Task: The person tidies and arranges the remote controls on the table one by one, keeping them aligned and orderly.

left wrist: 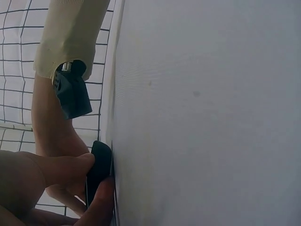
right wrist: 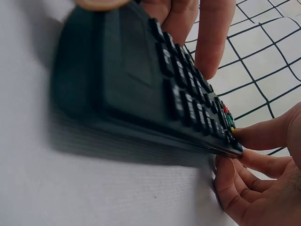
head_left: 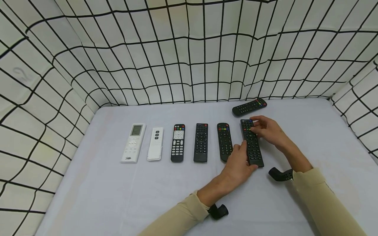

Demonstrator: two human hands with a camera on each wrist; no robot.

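Both hands are on a long black remote control (head_left: 254, 150) at the right end of a row of remotes. My left hand (head_left: 235, 165) grips its near end, fingers along the left edge and thumb at the bottom. At the far end my right hand (head_left: 269, 131) pinches it between thumb and fingers, close to the coloured buttons. The right wrist view shows the remote (right wrist: 127, 70) from its near end, slightly raised over the white cloth, with the right hand (right wrist: 263, 169) beyond. In the left wrist view the remote (left wrist: 99, 162) is seen edge-on, mostly covered by fingers.
Leftward in the row lie a black remote with coloured buttons (head_left: 225, 139), a plain black one (head_left: 201, 142), one with white buttons (head_left: 178, 147), a small white one (head_left: 155, 147) and a white one with a screen (head_left: 133, 144). Another black remote (head_left: 248, 108) lies slanted behind, near the black grid netting (head_left: 203, 62).
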